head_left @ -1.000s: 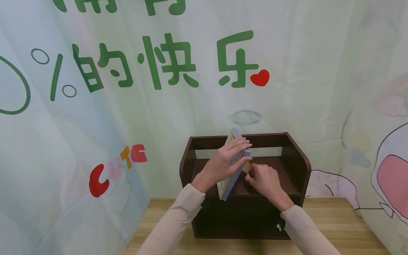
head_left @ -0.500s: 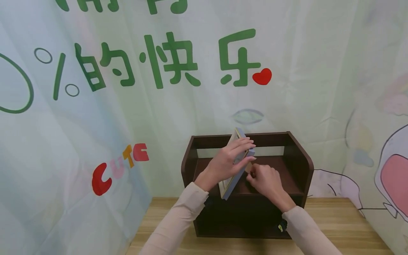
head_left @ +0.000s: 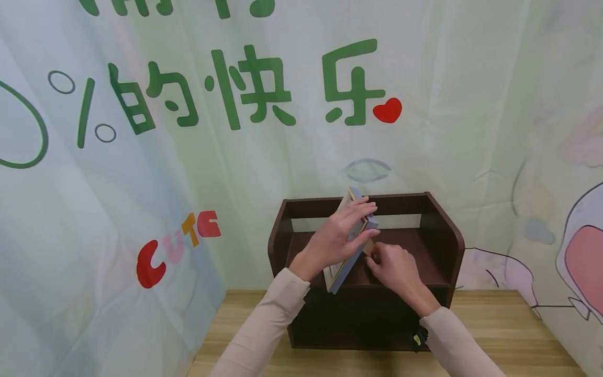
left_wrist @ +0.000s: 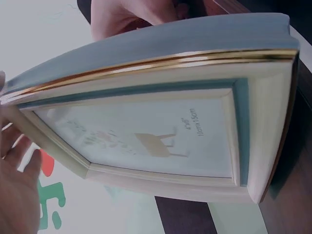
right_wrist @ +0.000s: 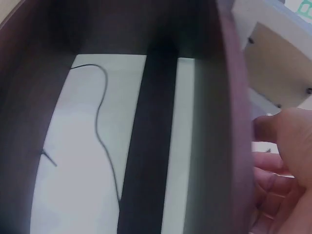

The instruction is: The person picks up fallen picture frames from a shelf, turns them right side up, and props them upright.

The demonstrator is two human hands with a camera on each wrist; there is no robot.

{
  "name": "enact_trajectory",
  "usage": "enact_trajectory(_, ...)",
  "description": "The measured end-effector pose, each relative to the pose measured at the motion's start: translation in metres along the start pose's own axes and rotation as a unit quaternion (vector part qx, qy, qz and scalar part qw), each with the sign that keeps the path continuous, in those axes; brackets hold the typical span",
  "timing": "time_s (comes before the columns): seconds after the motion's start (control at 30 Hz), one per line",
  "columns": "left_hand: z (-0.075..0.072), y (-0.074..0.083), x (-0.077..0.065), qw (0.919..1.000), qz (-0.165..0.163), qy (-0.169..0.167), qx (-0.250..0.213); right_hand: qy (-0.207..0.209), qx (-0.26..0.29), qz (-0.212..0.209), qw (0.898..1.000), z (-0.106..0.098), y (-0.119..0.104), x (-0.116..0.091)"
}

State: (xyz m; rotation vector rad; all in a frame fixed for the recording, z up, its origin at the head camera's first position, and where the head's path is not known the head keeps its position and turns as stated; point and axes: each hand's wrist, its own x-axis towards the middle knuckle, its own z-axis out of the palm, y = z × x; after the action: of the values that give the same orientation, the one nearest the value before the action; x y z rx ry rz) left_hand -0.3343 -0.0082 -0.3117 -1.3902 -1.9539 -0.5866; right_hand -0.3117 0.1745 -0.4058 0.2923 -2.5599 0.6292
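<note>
A picture frame [head_left: 349, 264] with a blue-grey outer edge, a gold line and a cream front leans tilted on the upper shelf of a dark brown rack. Over its upper part my left hand [head_left: 336, 230] holds it, fingers and thumb at the edge. In the left wrist view the cream front [left_wrist: 273, 126] faces the camera, with a printed insert showing its size. Behind the frame, my right hand [head_left: 395, 264] curls its fingers and pinches at a tan flap [head_left: 369, 248] on the back. The right wrist view shows the tan backing board [right_wrist: 278, 63] with small dark clips.
The brown two-level rack [head_left: 435, 246] stands on a wooden table [head_left: 499, 319] against a printed curtain [head_left: 292, 157]. Its side panels rise left and right of the hands. A thin dark cable [right_wrist: 99, 117] shows through the rack's lower opening.
Both hands and the picture frame keep nearly the same place and pose. The head view has shifted slightly.
</note>
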Motion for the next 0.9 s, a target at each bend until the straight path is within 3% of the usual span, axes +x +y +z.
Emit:
enact_trajectory(0.13, -0.006, -0.002, -0.005, 0.9985, -0.044, 0.009, -0.033, 0.004, 0.022, 0.006, 1.0, -0.008, -0.006, -0.01)
enact_trajectory(0.27, -0.012, -0.014, -0.011, 0.9902, -0.111, 0.025, -0.08, 0.02, 0.049, 0.007, 0.999, -0.019, -0.018, -0.022)
enact_trajectory(0.47, -0.007, -0.035, -0.019, 0.9593, -0.241, 0.008, -0.146, 0.036, 0.125, -0.014, 0.991, -0.032, -0.043, -0.039)
enact_trajectory(0.6, 0.004, -0.042, -0.025, 0.933, -0.329, -0.014, -0.144, 0.018, 0.157, 0.006, 0.987, -0.033, -0.06, -0.047)
enact_trajectory(0.73, 0.015, -0.051, -0.029, 0.9176, -0.37, -0.019, -0.144, 0.019, 0.175, 0.031, 0.984, -0.026, -0.073, -0.047)
enact_trajectory(0.9, 0.026, -0.059, -0.036, 0.9123, -0.38, -0.022, -0.15, 0.052, 0.174, 0.043, 0.982, -0.02, -0.083, -0.045)
